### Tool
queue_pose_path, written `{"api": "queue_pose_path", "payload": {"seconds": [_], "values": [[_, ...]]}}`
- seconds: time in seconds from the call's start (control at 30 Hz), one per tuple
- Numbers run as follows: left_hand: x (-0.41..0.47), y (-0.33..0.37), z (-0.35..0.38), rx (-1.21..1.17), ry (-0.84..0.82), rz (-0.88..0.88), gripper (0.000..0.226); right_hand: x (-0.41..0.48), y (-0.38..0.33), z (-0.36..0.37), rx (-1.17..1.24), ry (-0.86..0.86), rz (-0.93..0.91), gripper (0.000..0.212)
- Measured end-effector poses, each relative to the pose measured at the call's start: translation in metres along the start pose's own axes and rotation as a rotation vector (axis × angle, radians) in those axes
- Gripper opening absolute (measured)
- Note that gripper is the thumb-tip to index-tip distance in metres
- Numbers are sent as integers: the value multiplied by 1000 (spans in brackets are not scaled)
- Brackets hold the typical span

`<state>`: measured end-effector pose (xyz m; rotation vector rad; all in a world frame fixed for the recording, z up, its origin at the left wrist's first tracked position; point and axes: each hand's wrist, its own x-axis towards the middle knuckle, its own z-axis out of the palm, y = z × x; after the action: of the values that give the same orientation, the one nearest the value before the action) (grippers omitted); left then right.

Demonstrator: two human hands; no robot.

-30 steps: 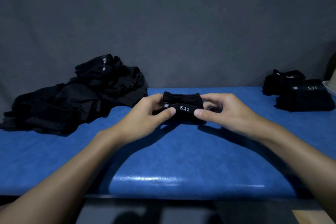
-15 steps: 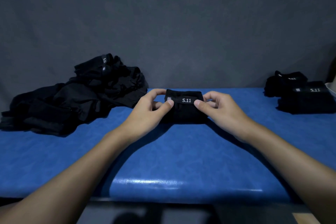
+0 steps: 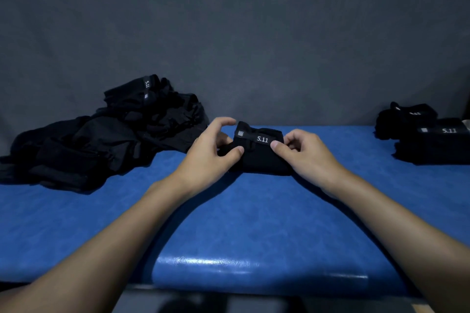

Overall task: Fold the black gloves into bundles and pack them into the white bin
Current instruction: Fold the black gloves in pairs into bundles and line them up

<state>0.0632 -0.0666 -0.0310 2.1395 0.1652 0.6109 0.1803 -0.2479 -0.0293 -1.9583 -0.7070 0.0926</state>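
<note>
Near six o'clock, two bare forearms reach across the blue tabletop (image 3: 254, 223). At centre the left hand (image 3: 206, 157) and right hand (image 3: 307, 155) each pinch an end of a folded glove bundle (image 3: 262, 157), fingers (image 3: 296, 136) curled round it. A loose glove pile (image 3: 101, 140) lies at ten o'clock and stacked bundles (image 3: 432, 145) at two o'clock.

Your current bundle (image 3: 262, 157), black and compactly folded, lies centred on the blue table (image 3: 254, 223), "5.11" band upward. Loose glove heap (image 3: 106, 140) far left; finished bundles (image 3: 429, 142) stacked far right.
</note>
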Motion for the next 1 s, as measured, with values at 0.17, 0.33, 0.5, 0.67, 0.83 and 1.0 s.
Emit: {"api": "queue_pose_path", "payload": {"seconds": [0.17, 0.33, 0.5, 0.67, 0.83, 1.0], "values": [[1, -3, -10, 71, -109, 25, 48, 4, 3, 3, 7, -10, 12, 28], [0, -6, -10, 43, -192, 24, 48, 5, 4, 3, -29, 9, 8, 34], [-2, -7, -12, 89, -210, 31, 52, 3, 8, 5, -63, 20, 6, 40], [-3, -6, -8, 120, -193, 40, 50, -13, 1, -11, -153, -123, -112, 67], [-4, -3, -2, 146, -195, 24, 54, -24, 2, -26, -348, -185, -201, 65], [-7, 11, 7, 106, -269, 57, 49, -35, 10, -50, -350, -218, -201, 67]]}}
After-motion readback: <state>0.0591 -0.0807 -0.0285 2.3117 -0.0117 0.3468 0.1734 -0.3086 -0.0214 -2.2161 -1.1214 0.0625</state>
